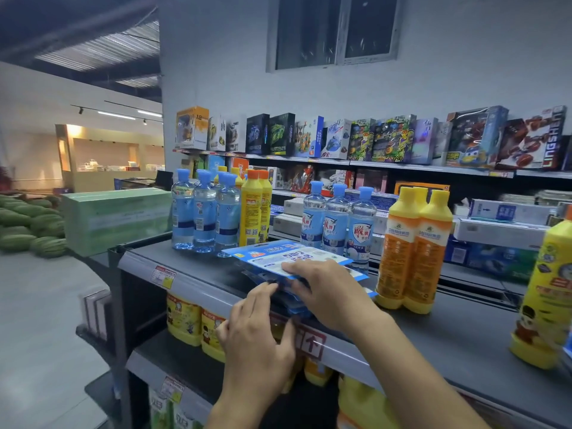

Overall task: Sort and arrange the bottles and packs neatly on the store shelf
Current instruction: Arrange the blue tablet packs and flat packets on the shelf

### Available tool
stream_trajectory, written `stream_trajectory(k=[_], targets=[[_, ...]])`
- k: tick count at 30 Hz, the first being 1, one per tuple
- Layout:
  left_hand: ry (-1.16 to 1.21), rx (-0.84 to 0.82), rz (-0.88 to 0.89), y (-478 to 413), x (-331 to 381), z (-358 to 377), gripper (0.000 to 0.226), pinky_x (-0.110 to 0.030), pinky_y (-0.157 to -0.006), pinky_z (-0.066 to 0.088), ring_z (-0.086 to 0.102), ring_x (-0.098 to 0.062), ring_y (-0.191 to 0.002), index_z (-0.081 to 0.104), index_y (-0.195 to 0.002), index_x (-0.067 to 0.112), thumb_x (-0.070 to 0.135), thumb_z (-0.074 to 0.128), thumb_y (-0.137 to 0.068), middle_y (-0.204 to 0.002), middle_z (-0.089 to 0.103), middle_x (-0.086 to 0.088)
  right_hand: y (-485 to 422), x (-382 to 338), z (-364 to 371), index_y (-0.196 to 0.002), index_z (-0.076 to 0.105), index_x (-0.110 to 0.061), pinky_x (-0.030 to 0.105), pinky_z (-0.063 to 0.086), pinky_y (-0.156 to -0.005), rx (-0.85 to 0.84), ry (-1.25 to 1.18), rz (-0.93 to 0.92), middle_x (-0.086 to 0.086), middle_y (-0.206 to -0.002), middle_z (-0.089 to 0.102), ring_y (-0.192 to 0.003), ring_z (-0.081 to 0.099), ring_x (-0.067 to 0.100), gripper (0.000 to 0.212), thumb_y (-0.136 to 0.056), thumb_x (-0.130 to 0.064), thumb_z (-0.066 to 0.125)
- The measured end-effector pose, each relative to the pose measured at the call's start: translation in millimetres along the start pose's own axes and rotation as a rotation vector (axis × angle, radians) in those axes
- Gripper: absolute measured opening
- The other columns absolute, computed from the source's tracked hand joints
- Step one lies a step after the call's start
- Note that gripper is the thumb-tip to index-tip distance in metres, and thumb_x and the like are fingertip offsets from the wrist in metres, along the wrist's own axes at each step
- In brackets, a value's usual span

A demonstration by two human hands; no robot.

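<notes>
Grey shelf (198, 267) is loaded with bottles — clear ones with blue caps (204, 212) at back left, a second clear trio (337, 224) mid-shelf, orange bottles (411, 246) to their right, a yellow bottle (548, 292) at far right. A stack of flat blue packs (297, 258) is laid near the front edge, just before the trio. Right hand (328, 289) is pressed flat on the top pack, grip spread. Left hand (257, 332) — fingertips set against the stack's front edge, grip loosely open, nothing clasped.
</notes>
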State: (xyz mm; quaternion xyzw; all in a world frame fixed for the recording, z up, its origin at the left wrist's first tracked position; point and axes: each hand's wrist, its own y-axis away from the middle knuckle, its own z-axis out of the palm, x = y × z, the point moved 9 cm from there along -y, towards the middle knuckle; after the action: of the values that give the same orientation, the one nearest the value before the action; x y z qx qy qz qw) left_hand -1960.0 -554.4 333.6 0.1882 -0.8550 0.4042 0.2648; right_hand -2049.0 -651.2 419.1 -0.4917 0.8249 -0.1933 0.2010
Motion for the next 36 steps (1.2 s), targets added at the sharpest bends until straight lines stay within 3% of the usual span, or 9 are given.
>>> stream_trajectory(k=[6, 10, 12, 18, 20, 25, 28, 32, 36], targets=[[0.098, -0.008, -0.023, 0.6, -0.1, -3.9, 0.055, -0.041, -0.107, 0.028, 0.042, -0.006, -0.136, 0.045, -0.146, 0.041, 0.044, 0.067, -0.096, -0.141, 0.05, 0.026, 26.1, -0.9, -10.9, -0.132, 0.071, -0.024, 0.037, 0.059, -0.083, 0.284, -0.052, -0.021, -0.003, -0.114, 0.078, -0.101, 0.072, 0.022, 0.032, -0.104, -0.012, 0.059], [0.185, 0.006, 0.017, -1.7, 10.2, -14.4, 0.059, -0.051, -0.105, 0.044, 0.051, -0.015, -0.126, 0.051, -0.14, 0.042, 0.064, 0.061, -0.085, -0.126, 0.058, 0.018, 49.5, -11.3, -46.8, -0.122, 0.074, -0.023, 0.01, 0.043, -0.061, 0.597, -0.232, -0.001, -0.016, -0.089, 0.071, -0.071, 0.06, -0.008, 0.024, -0.108, -0.014, 0.057], [0.236, 0.05, 0.054, -0.3, 23.7, -21.3, 0.065, -0.05, -0.101, 0.048, 0.05, -0.011, -0.123, 0.051, -0.139, 0.046, 0.07, 0.06, -0.08, -0.128, 0.057, 0.022, 58.7, -15.0, -65.2, -0.116, 0.074, -0.022, 0.007, 0.037, -0.056, 0.732, -0.274, 0.025, -0.02, -0.079, 0.063, -0.062, 0.056, -0.009, 0.022, -0.109, -0.015, 0.054], [0.394, 0.167, 0.035, -2.6, 43.9, -24.9, 0.062, -0.055, -0.091, 0.055, 0.061, -0.006, -0.115, 0.046, -0.131, 0.055, 0.049, 0.081, -0.081, -0.123, 0.056, 0.027, 85.5, -4.3, -99.3, -0.097, 0.07, -0.021, 0.006, 0.041, -0.056, 0.993, -0.557, 0.211, -0.015, -0.07, 0.066, -0.068, 0.064, 0.0, 0.022, -0.109, -0.021, 0.052], [0.422, 0.196, 0.032, -3.7, 48.9, -23.1, 0.059, -0.057, -0.089, 0.055, 0.063, -0.008, -0.111, 0.049, -0.128, 0.054, 0.051, 0.078, -0.077, -0.122, 0.058, 0.023, 96.8, 5.2, -105.1, -0.095, 0.07, -0.026, 0.01, 0.048, -0.062, 1.063, -0.64, 0.279, -0.014, -0.077, 0.07, -0.074, 0.067, 0.001, 0.024, -0.108, -0.029, 0.05], [0.451, 0.198, 0.093, -2.0, 71.2, -11.2, 0.058, -0.037, -0.097, 0.052, 0.058, -0.007, -0.116, 0.057, -0.133, 0.041, 0.041, 0.086, -0.082, -0.129, 0.051, 0.014, 115.2, 41.2, -97.9, -0.101, 0.075, -0.038, 0.054, 0.065, -0.068, 1.105, -1.089, 0.476, -0.003, -0.097, 0.079, -0.093, 0.078, 0.026, 0.027, -0.11, -0.034, 0.049], [0.497, 0.214, 0.108, 3.5, 81.9, -5.7, 0.06, -0.014, -0.101, 0.04, 0.05, 0.007, -0.124, 0.057, -0.135, 0.045, 0.04, 0.085, -0.083, -0.141, 0.041, 0.007, 124.8, 47.6, -100.7, -0.112, 0.071, -0.024, 0.047, 0.065, -0.062, 1.099, -1.325, 0.513, 0.001, -0.104, 0.081, -0.095, 0.079, 0.03, 0.025, -0.11, -0.03, 0.047], [0.441, 0.253, 0.093, 9.3, 93.5, -4.7, 0.053, -0.044, -0.1, 0.046, 0.058, -0.006, -0.115, 0.056, -0.138, 0.043, 0.05, 0.077, -0.089, -0.131, 0.055, 0.015, 138.2, 57.7, -106.0, -0.115, 0.071, -0.022, 0.049, 0.065, -0.061, 1.054, -1.401, 0.54, 0.005, -0.104, 0.081, -0.093, 0.079, 0.033, 0.025, -0.109, -0.031, 0.049], [0.404, 0.229, 0.075, 18.1, 105.7, -1.2, 0.057, -0.04, -0.101, 0.031, 0.06, -0.01, -0.113, 0.055, -0.136, 0.049, 0.064, 0.065, -0.081, -0.124, 0.057, 0.019, 163.5, 64.7, -132.9, -0.115, 0.072, -0.026, 0.048, 0.066, -0.07, 1.124, -1.198, 0.466, 0.004, -0.102, 0.081, -0.091, 0.079, 0.024, 0.024, -0.108, -0.017, 0.051]])
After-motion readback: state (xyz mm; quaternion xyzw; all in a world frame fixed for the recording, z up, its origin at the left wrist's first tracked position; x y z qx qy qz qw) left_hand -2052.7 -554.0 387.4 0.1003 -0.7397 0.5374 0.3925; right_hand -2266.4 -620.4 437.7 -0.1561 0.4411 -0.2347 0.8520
